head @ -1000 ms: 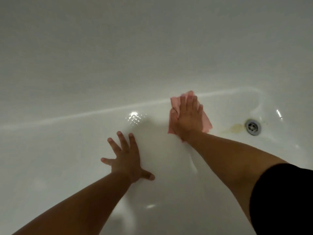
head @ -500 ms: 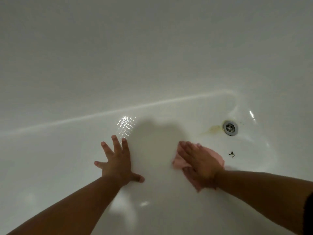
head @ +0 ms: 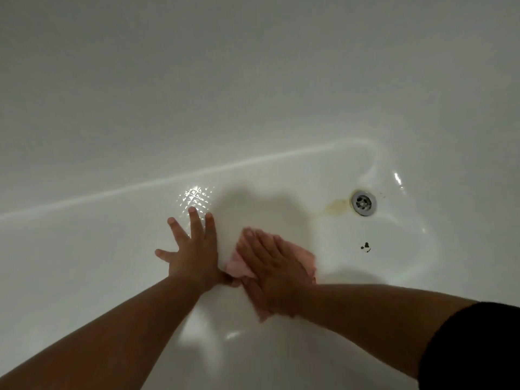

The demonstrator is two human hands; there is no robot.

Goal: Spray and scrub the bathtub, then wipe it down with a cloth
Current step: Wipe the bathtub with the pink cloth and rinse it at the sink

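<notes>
A yellowish stain (head: pixel 336 206) lies just beside the metal drain (head: pixel 363 202), dark specks (head: pixel 365 247) nearby.

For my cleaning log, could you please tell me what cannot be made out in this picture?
Cloth: head view, mostly hidden under the right hand.
Right hand: head view, edges smeared by motion blur.
Specks beside the drain: head view, too small to identify.
Tub: head view, rim cut off by every edge.

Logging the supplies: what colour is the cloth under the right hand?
Pink; the cloth shows best in the head view, under the flat right hand.
</notes>
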